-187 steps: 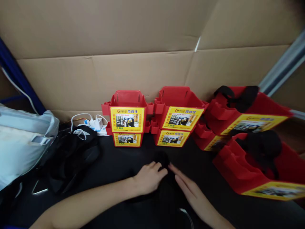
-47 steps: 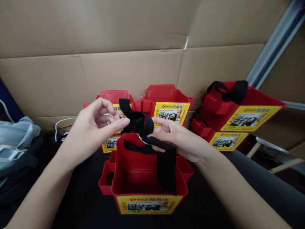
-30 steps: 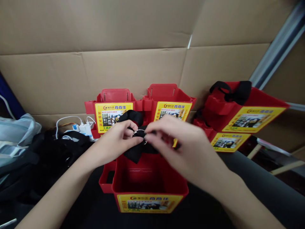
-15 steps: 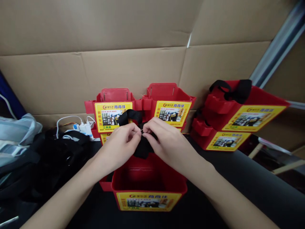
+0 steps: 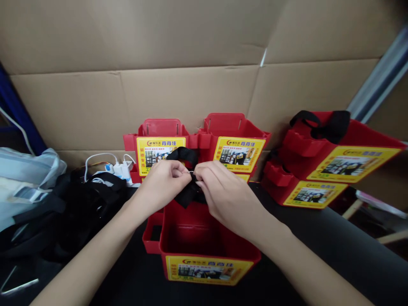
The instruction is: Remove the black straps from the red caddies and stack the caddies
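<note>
Over the back of a red tool box (image 5: 197,242) standing in front of stacked tool boxes (image 5: 241,155) at the far edge of the bench (image 5: 342,248), the left hand (image 5: 164,182) and right hand (image 5: 228,197) pinch a black strap (image 5: 185,197), which could slip or twist if either fingertip grip proves loose.

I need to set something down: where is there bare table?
Bare table shows between the right forearm and right stack. Crowded: the left, with bag and black pile; the back, with boxes; the middle, with front box, left hand and right hand.
</note>
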The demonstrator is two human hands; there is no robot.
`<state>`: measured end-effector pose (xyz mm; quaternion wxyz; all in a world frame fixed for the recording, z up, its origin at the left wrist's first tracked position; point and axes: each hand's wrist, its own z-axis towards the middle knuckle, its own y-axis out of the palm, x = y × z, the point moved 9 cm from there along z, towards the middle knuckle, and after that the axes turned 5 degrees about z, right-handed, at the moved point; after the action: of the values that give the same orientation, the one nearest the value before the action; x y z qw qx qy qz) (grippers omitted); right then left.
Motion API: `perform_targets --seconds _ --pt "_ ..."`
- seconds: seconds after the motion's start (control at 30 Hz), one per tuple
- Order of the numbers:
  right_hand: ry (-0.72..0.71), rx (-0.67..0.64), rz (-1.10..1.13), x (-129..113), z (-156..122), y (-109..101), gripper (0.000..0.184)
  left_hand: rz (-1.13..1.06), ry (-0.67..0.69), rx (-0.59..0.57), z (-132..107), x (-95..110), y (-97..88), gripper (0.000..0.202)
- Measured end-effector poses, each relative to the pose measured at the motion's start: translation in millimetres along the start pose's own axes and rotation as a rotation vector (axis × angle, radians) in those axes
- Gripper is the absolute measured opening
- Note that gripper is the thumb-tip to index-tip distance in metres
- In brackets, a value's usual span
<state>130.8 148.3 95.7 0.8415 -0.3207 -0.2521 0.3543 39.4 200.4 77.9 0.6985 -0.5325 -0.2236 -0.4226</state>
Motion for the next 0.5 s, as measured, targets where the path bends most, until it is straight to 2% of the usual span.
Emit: perform_targets --seconds 0.13,0.27,0.4,0.5 --pt "-0.019 0.035 0.031 0.5 -0.2 2.5 0.018 -0.039 -0.011 -0.085 5.9 -7.1 1.5 0.011" --pt "0.019 0.058 0.081 5.9 0.1 8.2 0.015 -0.044 -0.030 -0.076 4.3 -8.5 0.6 0.008" --pt "0.184 0.086 0.080 20.5 -2.1 6.4 0.011 -0.141 0.029 -0.075 -6.2 6.5 7.3 0.012" --pt "0.204 0.082 0.098 23.9 -2.8 1.2 0.010 -0.122 0.145 -0.068 -11.8 21.1 9.4 0.011"
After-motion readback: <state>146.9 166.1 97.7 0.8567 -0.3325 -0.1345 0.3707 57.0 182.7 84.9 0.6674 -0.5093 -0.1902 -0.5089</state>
